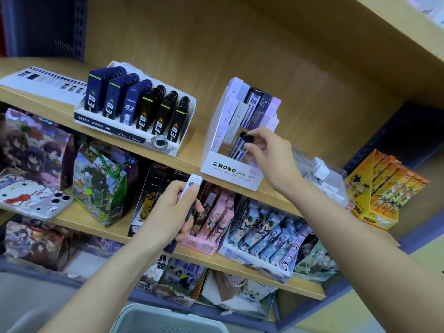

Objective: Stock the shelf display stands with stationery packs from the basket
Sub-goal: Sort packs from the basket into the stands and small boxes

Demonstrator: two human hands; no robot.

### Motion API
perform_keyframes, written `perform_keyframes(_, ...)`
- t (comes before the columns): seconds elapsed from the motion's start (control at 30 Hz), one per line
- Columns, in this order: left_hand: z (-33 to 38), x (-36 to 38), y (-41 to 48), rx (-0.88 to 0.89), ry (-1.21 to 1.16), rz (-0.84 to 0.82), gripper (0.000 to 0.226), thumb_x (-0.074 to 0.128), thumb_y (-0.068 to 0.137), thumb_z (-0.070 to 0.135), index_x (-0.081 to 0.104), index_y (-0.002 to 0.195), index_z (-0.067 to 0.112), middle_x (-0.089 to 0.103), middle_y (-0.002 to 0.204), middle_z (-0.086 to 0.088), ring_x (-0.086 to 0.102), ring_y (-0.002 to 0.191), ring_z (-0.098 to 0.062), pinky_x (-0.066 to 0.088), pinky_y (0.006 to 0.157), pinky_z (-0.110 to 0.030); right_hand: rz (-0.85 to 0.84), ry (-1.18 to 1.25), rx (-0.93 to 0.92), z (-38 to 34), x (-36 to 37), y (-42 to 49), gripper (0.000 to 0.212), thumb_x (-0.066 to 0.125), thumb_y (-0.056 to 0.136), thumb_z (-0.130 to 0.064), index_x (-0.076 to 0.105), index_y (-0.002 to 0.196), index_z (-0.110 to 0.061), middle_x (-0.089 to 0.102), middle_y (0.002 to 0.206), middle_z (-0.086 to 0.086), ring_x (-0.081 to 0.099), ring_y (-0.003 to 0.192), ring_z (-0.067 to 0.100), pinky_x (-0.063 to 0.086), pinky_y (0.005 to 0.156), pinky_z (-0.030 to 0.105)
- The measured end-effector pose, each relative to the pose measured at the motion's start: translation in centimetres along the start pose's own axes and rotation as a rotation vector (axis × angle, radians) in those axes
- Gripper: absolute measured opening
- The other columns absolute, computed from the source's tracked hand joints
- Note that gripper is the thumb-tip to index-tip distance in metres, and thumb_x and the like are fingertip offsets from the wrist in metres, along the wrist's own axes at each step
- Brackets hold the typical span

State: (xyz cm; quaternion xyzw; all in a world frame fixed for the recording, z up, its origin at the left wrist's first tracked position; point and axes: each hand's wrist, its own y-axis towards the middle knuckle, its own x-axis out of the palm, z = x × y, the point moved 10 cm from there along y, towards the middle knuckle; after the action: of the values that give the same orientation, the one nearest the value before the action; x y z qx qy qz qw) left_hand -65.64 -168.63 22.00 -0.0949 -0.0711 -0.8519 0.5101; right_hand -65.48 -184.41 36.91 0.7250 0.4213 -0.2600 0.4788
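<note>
Right hand (269,155): black-capped pack (240,145) was pinched, best slid upright into the stand (230,171) beneath; left hand (173,212): white pack (191,188) was gripped.

2 hands: left hand (177,212) with 1 white pack (189,191), right hand (269,155) with 1 black-capped pack (239,146). 1 basket (168,318). 3 display stands: six-row tray (134,138), white stand (230,169), clear stand (334,186). 1 orange box (374,200).

Toward 1 o'clock the white display stand (230,170) with black lettering holds lilac, pale-blue, white and navy packs (254,102). The left hand (173,212) grips a white-and-lilac pack (191,188). The right hand (269,155) pinches a navy-striped black-capped pack (240,149). At 10 o'clock stand navy and black cases (134,104) banded lime-green. At 6 o'clock, a pale grey-green basket (168,318).
</note>
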Motion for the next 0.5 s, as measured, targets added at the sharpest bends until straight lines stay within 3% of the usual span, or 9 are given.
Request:
perform_keyframes(0.1, -0.7, -0.1, 0.8, -0.079, -0.035, 0.007, 0.021, 0.033, 0.104, 0.021, 0.043, 0.090, 0.009, 0.055, 0.059, -0.001, 0.031, 0.033, -0.010, 0.024, 0.033, -0.019, 0.060, -0.115, -0.094, -1.0, -0.4, 0.3, 0.017, 0.059, 0.093, -0.014, 0.061, 0.109, -0.014, 0.058, 0.101, 0.003, 0.052, 0.073, 0.001, 0.045, 0.074, 0.015)
perform_keyframes(0.17, -1.4, 0.6, 1.8, -0.201, -0.118, -0.035, 0.026, 0.024, 0.101, 0.004, 0.042, 0.083, 0.002, 0.047, 0.048, -0.016, 0.029, 0.023, -0.013, 0.024, 0.030, -0.013, 0.079, -0.145, -0.121, -1.4, -0.5, 0.4, 0.019, 0.061, 0.091, -0.015, 0.060, 0.110, -0.013, 0.056, 0.105, 0.001, 0.052, 0.075, 0.003, 0.045, 0.076, 0.018)
perform_keyframes(0.23, -1.4, 1.0, 2.0, -0.234, -0.153, -0.061, 0.026, 0.020, 0.098, -0.003, 0.041, 0.082, -0.002, 0.044, 0.035, -0.011, 0.028, 0.019, -0.014, 0.025, 0.029, -0.012, 0.088, -0.170, -0.114, -1.4, -0.5, 0.3, 0.020, 0.063, 0.090, -0.015, 0.059, 0.110, -0.014, 0.053, 0.107, -0.001, 0.054, 0.078, 0.008, 0.048, 0.078, 0.025)
perform_keyframes(0.3, -0.8, 0.6, 1.4, -0.129, -0.100, -0.031, 0.018, 0.028, 0.101, 0.003, 0.043, 0.091, 0.004, 0.056, 0.057, -0.007, 0.033, 0.029, -0.013, 0.026, 0.031, -0.017, 0.117, -0.188, -0.114, -1.5, -0.8, 0.0, 0.022, 0.061, 0.091, -0.016, 0.057, 0.112, -0.015, 0.047, 0.108, -0.006, 0.052, 0.078, 0.008, 0.048, 0.075, 0.024)
perform_keyframes(0.37, 0.0, 0.3, 0.4, -0.018, -0.033, -0.013, 0.009, 0.039, 0.101, 0.013, 0.049, 0.100, 0.012, 0.055, 0.077, -0.003, 0.035, 0.040, -0.012, 0.029, 0.037, -0.021, 0.146, -0.156, -0.123, -2.0, -0.9, -0.9, 0.019, 0.057, 0.094, -0.017, 0.055, 0.112, -0.014, 0.047, 0.105, -0.007, 0.049, 0.074, 0.002, 0.042, 0.069, 0.015)
perform_keyframes(0.43, 0.5, 0.2, 0.2, 0.048, -0.018, -0.026, 0.010, 0.047, 0.099, 0.019, 0.055, 0.105, 0.018, 0.055, 0.077, 0.001, 0.034, 0.043, -0.012, 0.029, 0.039, -0.023, 0.101, -0.094, -0.116, -2.3, -0.2, -2.0, 0.014, 0.050, 0.097, -0.020, 0.057, 0.108, -0.015, 0.053, 0.099, -0.006, 0.048, 0.075, -0.002, 0.038, 0.068, 0.014)
perform_keyframes(0.5, 0.8, 0.3, 0.4, 0.088, -0.015, -0.050, 0.012, 0.051, 0.097, 0.022, 0.059, 0.106, 0.023, 0.058, 0.072, 0.006, 0.033, 0.042, -0.012, 0.029, 0.039, -0.023, -0.047, -0.060, -0.093, -2.4, 1.7, -3.7, 0.018, 0.045, 0.099, -0.025, 0.058, 0.109, -0.018, 0.057, 0.095, -0.009, 0.050, 0.077, -0.004, 0.040, 0.071, 0.017)
